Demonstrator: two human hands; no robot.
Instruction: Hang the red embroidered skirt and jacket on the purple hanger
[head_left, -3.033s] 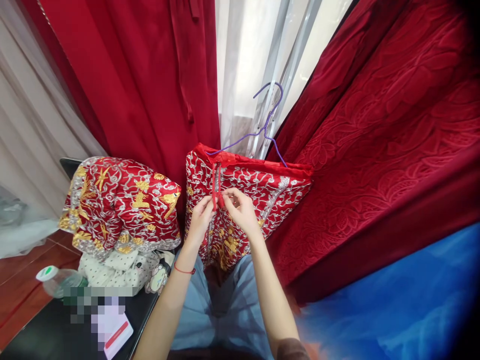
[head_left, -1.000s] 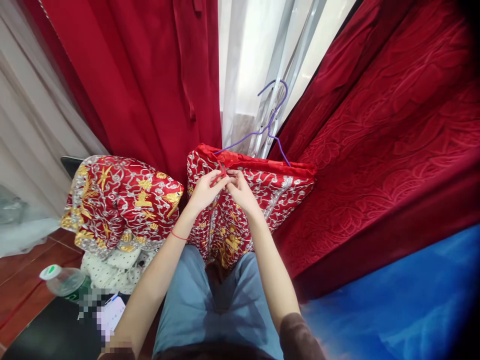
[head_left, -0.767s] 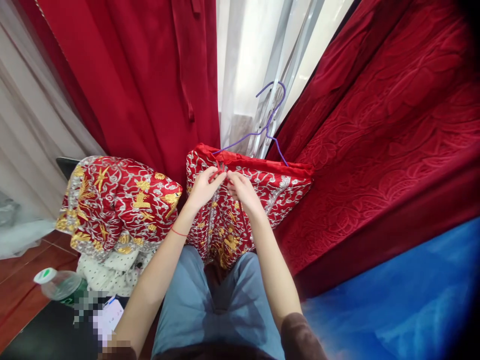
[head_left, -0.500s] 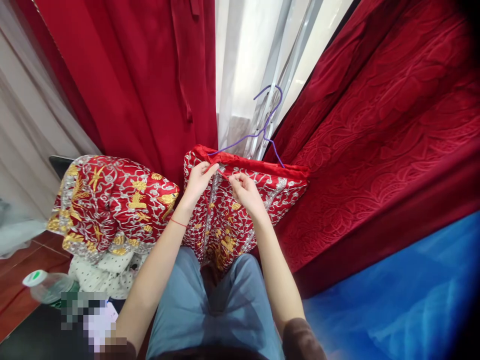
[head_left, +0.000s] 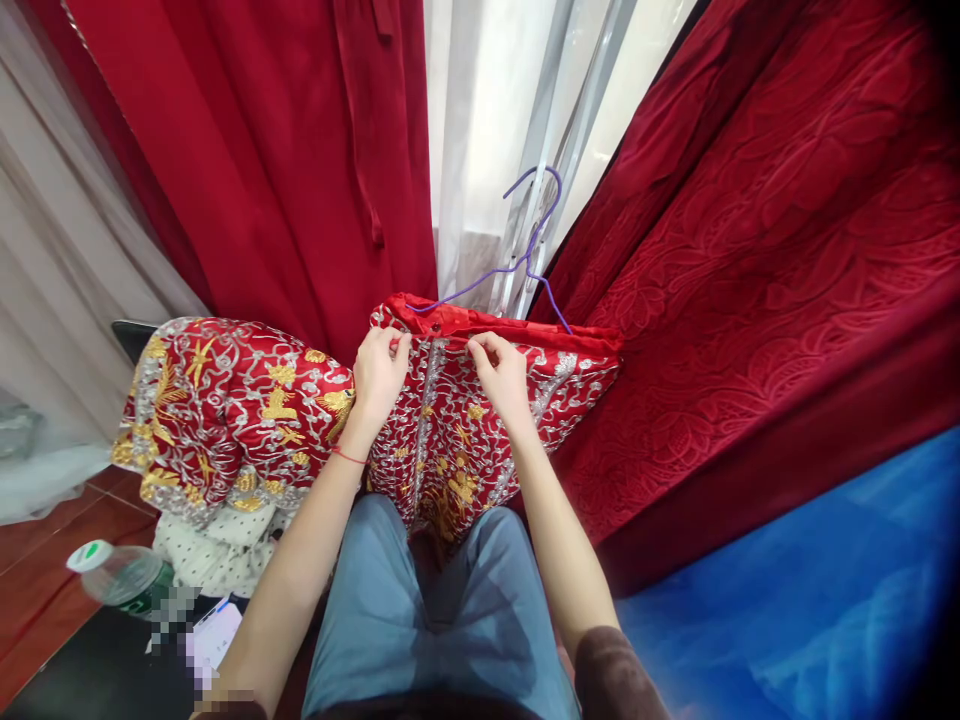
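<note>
From where I sit, both arms reach forward over the knees, elbows spread wide and forearms angling inward, with wrists bent slightly so the fingers meet the cloth. The left hand [head_left: 380,368] is closed in a narrow pinch on a bit of red cord [head_left: 394,345], its thumb pressed toward the curled index finger. The right hand [head_left: 505,378] is narrow too: thumb and index tips meet around the cord's other side, leaving a small rounded gap behind them, and the remaining fingers fold in. The tips are too small on my feed to show the exact grip.

The embroidered garment [head_left: 466,432] hangs upright just in front of the knees. Both hands work at its red band [head_left: 525,328], where the purple hanger [head_left: 529,252] slopes down to the top edge.

Against my earlier views, the hands have parted. Three seconds back they sat close together, lower on the garment, over the dangling cord; a second ago they met just under the band. Half a second ago a short gap separated them; now it is wider. Garment and hanger have barely shifted.
</note>
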